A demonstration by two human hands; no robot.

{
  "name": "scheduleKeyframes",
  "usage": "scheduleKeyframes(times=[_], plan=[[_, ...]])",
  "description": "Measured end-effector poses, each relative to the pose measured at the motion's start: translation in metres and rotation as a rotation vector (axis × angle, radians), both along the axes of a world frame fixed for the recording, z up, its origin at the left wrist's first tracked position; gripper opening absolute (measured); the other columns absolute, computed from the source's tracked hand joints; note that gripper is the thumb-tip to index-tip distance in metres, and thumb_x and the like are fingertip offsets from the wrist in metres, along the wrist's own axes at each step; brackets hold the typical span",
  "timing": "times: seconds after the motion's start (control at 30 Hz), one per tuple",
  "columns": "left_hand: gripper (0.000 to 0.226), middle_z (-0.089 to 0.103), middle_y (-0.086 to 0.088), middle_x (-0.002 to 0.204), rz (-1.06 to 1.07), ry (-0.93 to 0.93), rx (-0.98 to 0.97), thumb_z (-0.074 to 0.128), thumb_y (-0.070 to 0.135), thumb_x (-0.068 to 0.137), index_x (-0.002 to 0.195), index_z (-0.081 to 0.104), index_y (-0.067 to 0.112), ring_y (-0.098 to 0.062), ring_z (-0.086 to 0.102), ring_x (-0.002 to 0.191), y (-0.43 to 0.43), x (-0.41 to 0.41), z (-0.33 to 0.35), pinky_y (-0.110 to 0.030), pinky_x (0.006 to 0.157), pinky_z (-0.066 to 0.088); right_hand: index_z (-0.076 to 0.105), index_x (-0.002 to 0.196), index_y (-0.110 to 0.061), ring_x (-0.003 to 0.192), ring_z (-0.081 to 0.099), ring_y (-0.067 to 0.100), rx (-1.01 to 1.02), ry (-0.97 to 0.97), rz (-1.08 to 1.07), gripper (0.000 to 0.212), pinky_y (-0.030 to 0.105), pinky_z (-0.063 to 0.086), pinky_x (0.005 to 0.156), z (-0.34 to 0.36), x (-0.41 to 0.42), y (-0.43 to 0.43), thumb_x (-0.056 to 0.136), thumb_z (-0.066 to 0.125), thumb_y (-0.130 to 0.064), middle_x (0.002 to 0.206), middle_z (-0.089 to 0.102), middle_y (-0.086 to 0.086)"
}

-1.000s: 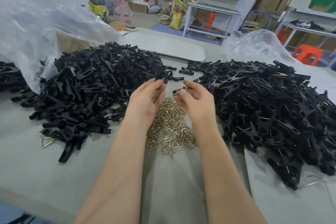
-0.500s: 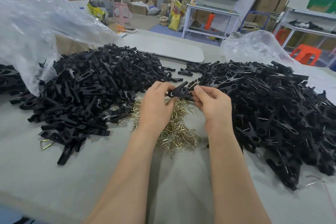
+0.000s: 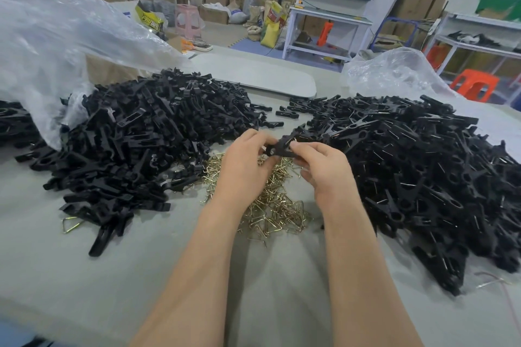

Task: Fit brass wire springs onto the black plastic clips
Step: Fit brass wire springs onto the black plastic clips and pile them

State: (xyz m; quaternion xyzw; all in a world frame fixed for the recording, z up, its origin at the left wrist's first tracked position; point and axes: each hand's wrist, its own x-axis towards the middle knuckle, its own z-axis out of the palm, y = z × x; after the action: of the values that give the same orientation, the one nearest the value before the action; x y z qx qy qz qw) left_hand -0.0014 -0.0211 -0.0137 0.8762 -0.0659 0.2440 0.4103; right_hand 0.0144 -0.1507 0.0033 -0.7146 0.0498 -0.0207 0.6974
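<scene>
Room-wise it's pretty hemmed in. Big left pile of black clips (image 3: 146, 144) on one side, right pile of black clips (image 3: 423, 172) on the other, and the gap between them is mostly taken up by the heap of brass springs (image 3: 276, 205). The only open stretch of the table (image 3: 70, 276) is on the near side, under the forearms and off to the near left, running down to the table's near edge at bottom left. One stray spring (image 3: 72, 224) sits just at the near fringe of the left pile. A crumpled plastic bag (image 3: 56, 45) drapes over the far left of that pile.

A second ago the hands were apart and there was no clip between them. Half a second ago they'd already met on one, and the grip looks about the same now.

The left hand (image 3: 242, 169) and right hand (image 3: 327, 169) both pinch a single black clip (image 3: 282, 146) with thumb and fingertips, held just above the far end of the spring heap, between the two piles. It's a dark forked piece with a round hole near the left hand's thumb. Whether a spring is seated on it, I can't tell.
</scene>
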Motion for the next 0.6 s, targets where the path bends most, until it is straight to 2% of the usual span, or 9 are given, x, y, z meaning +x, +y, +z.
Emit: scheduleKeyframes(times=[0.07, 0.13, 0.2, 0.23, 0.27, 0.33, 0.47, 0.53, 0.6], plan=[[0.019, 0.06, 0.013, 0.091, -0.109, 0.069, -0.099, 0.072, 0.016, 0.082, 0.096, 0.065, 0.027, -0.008, 0.056, 0.082, 0.004, -0.002, 0.003, -0.023, 0.077, 0.046, 0.071, 0.069, -0.019, 0.076, 0.063, 0.01, 0.089, 0.106, 0.147, 0.015, 0.024, 0.046, 0.072, 0.003, 0.0, -0.009, 0.081, 0.071, -0.028, 0.076, 0.069, -0.002], [0.021, 0.059, 0.018, 0.076, -0.22, 0.166, -0.203, 0.073, 0.019, 0.081, 0.091, 0.063, 0.034, -0.001, 0.056, 0.073, 0.007, -0.004, 0.007, -0.016, 0.066, 0.044, 0.074, 0.065, -0.021, 0.071, 0.065, 0.011, 0.208, 0.189, 0.262, 0.02, 0.025, 0.048, 0.069, 0.006, -0.002, -0.018, 0.07, 0.073, -0.04, 0.079, 0.071, 0.0], [0.02, 0.058, 0.019, 0.067, -0.316, 0.218, -0.283, 0.074, 0.019, 0.081, 0.09, 0.063, 0.033, 0.003, 0.053, 0.063, 0.007, -0.007, 0.01, -0.01, 0.059, 0.04, 0.074, 0.081, -0.016, 0.065, 0.063, 0.012, 0.296, 0.269, 0.354, 0.039, 0.024, 0.05, 0.063, 0.006, -0.003, -0.021, 0.061, 0.073, -0.049, 0.081, 0.069, 0.004], [0.019, 0.059, 0.019, 0.067, -0.348, 0.222, -0.306, 0.074, 0.018, 0.081, 0.091, 0.065, 0.031, 0.002, 0.054, 0.065, 0.007, -0.007, 0.011, -0.012, 0.062, 0.041, 0.069, 0.093, -0.012, 0.063, 0.061, 0.014, 0.3, 0.309, 0.41, 0.053, 0.025, 0.05, 0.062, 0.006, -0.004, -0.021, 0.06, 0.072, -0.054, 0.081, 0.067, 0.004], [0.017, 0.061, 0.018, 0.071, -0.365, 0.215, -0.313, 0.074, 0.018, 0.081, 0.091, 0.066, 0.029, 0.0, 0.056, 0.07, 0.007, -0.008, 0.011, -0.016, 0.07, 0.044, 0.064, 0.099, -0.011, 0.061, 0.058, 0.014, 0.276, 0.338, 0.479, 0.063, 0.024, 0.049, 0.06, 0.005, -0.005, -0.02, 0.061, 0.07, -0.06, 0.078, 0.065, 0.004], [0.016, 0.066, 0.014, 0.084, -0.376, 0.186, -0.297, 0.074, 0.02, 0.08, 0.09, 0.067, 0.031, -0.002, 0.059, 0.084, 0.006, -0.008, 0.012, -0.023, 0.083, 0.044, 0.06, 0.095, -0.012, 0.052, 0.051, 0.011, 0.251, 0.343, 0.619, 0.062, 0.02, 0.044, 0.052, 0.003, -0.008, -0.018, 0.067, 0.06, -0.067, 0.065, 0.059, 0.0], [0.02, 0.059, 0.008, 0.103, -0.387, 0.118, -0.294, 0.074, 0.024, 0.079, 0.095, 0.065, 0.033, -0.005, 0.057, 0.098, 0.005, -0.009, 0.014, -0.029, 0.093, 0.044, 0.066, 0.075, -0.015, 0.032, 0.028, 0.003, 0.381, 0.199, 0.717, 0.044, 0.014, 0.026, 0.038, 0.002, -0.01, -0.011, 0.079, 0.054, -0.056, 0.041, 0.04, -0.007], [0.024, 0.057, 0.005, 0.111, -0.398, 0.108, -0.325, 0.074, 0.023, 0.079, 0.098, 0.065, 0.034, -0.01, 0.058, 0.101, 0.004, -0.011, 0.017, -0.039, 0.097, 0.046, 0.062, 0.071, -0.014, 0.029, 0.024, 0.002, 0.4, 0.165, 0.71, 0.041, 0.014, 0.023, 0.034, 0.002, -0.01, -0.008, 0.08, 0.054, -0.053, 0.038, 0.035, -0.008], [0.026, 0.058, 0.003, 0.113, -0.416, 0.096, -0.345, 0.074, 0.019, 0.079, 0.1, 0.065, 0.031, -0.011, 0.059, 0.098, 0.004, -0.013, 0.019, -0.042, 0.097, 0.046, 0.059, 0.07, -0.013, 0.028, 0.024, 0.002, 0.41, 0.139, 0.707, 0.04, 0.014, 0.023, 0.031, 0.001, -0.01, -0.005, 0.078, 0.056, -0.053, 0.037, 0.034, -0.008]])
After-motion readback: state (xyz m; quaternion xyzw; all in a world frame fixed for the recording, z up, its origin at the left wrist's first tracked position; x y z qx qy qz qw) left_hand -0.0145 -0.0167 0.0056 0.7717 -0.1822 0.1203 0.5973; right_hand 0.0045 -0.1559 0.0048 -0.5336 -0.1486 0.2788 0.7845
